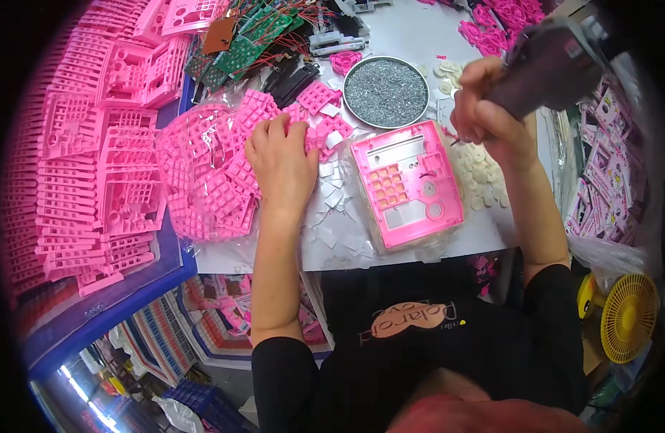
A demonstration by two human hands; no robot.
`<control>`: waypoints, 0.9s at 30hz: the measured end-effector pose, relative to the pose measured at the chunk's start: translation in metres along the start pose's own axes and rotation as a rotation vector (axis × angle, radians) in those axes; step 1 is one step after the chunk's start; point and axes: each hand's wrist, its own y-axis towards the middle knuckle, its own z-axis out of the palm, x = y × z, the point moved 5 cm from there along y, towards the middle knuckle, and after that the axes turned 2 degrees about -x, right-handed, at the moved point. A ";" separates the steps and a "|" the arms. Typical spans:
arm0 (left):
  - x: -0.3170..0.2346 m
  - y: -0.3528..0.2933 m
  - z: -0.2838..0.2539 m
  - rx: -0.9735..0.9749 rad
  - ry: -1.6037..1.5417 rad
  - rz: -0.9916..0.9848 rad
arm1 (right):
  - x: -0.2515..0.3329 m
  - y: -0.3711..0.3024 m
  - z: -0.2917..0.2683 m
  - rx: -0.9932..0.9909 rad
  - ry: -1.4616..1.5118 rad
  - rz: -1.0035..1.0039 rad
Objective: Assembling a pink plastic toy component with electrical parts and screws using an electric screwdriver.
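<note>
My left hand (280, 162) rests on a heap of pink keypad pieces (235, 169), partly inside a clear plastic bag, its fingers apart and their tips touching the pieces. My right hand (495, 119) grips a dark power screwdriver (542, 68), whose thin bit points down and left, above the right edge of a pink plastic casing (408, 184). That casing lies between my hands on a wrapped block, with a row-and-column grid of openings and round holes facing up. Just beyond it stands a round tin of small metal screws (387, 92).
Pink casings (130, 166) are stacked high at the left in a blue-edged tray. Green circuit boards (264, 36) with wires lie at the back. Cream discs (484, 177) and white paper pieces (336, 195) are scattered around the casing. Printed cards (610, 159) and a yellow fan (628, 317) are at the right.
</note>
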 end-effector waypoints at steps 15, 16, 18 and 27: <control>-0.092 -0.075 0.001 0.002 -1.819 -0.451 | -0.071 -0.068 0.086 -0.003 0.076 0.353; -0.092 -0.080 0.004 -0.044 -1.685 -0.416 | -0.078 -0.072 0.091 -0.017 0.254 0.406; -0.093 -0.092 0.005 -0.126 -1.385 -0.242 | -0.078 -0.074 0.093 -0.085 0.497 0.523; -0.065 -0.092 -0.019 -0.119 -0.798 0.042 | -0.047 -0.014 0.057 0.635 -0.689 0.182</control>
